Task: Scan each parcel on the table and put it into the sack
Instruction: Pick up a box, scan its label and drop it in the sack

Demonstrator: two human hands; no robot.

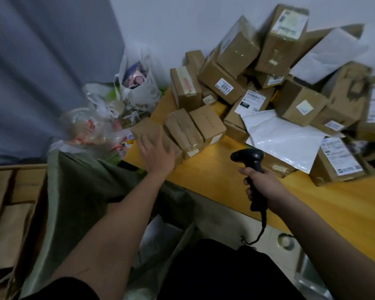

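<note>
A heap of brown cardboard parcels [268,68] and white mailer bags [286,137] covers the far part of the yellow table [214,174]. My left hand [157,155] lies over a small brown parcel [148,132] at the table's left edge, fingers spread across its near side. My right hand [261,185] grips a black barcode scanner [252,169] upright above the table, its head pointing toward the small boxes. The olive-green sack [78,187] hangs open below the table's left corner, with white mailers [158,237] visible inside.
Plastic bags [121,100] full of odds and ends stand beyond the sack against a grey curtain. Flattened cardboard [7,208] lies at the far left. The scanner's cable [262,228] drops off the table's near edge. A tape roll [287,242] sits on the floor.
</note>
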